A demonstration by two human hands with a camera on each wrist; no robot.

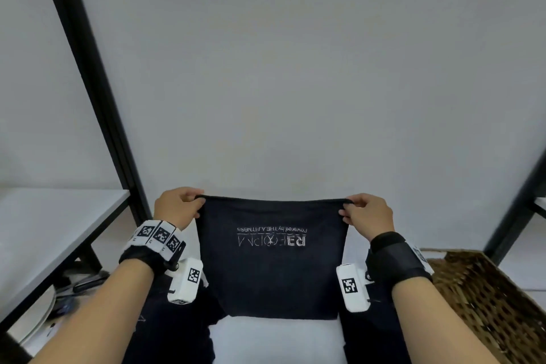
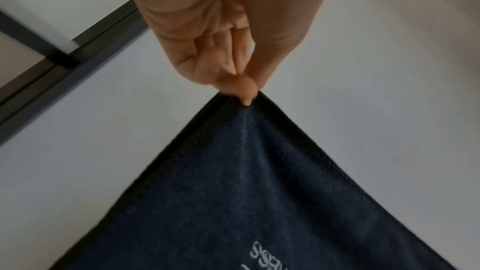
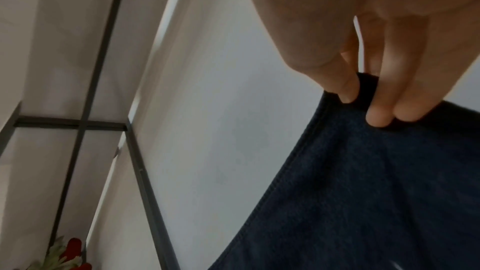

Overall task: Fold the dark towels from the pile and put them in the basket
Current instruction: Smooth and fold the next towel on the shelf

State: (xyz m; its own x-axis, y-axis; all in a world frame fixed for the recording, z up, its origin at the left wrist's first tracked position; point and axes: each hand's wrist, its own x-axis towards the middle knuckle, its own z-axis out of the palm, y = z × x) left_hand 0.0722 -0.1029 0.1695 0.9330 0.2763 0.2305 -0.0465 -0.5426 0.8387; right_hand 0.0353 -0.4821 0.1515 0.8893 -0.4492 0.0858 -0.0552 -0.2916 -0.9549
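Left grip: the left hand (image 1: 177,206) pinches the upper left corner of the dark towel (image 1: 271,257), thumb and fingertips (image 2: 246,91) closed tight on the hem, the other fingers curled into the palm.
Right grip: the right hand (image 1: 367,216) holds the upper right corner, thumb on one face of the cloth and fingertips (image 3: 378,116) on the other, the hem bunched between them.
Towel position: it hangs in the air between the two hands, its top edge stretched nearly straight from 9 o'clock to 3 o'clock, the body dropping toward 6 o'clock from both grips.
Towel face: navy terry with a stitched border; pale lettering reads upside down in the head view, in the upper half just under the top edge.
Towel's lower edge: it ends above the white table (image 1: 274,340), at 6 o'clock from the hands; whether it touches the table I cannot tell.
Pile: more dark cloth (image 1: 165,328) lies on the table at 7 o'clock and at 5 o'clock of the held towel.
Basket: a brown wicker basket (image 1: 484,298) stands at 4 o'clock of the right hand, just beside the right forearm.
Surroundings: a black metal shelf post (image 1: 88,74) rises at 10 o'clock against a white wall (image 1: 295,68).
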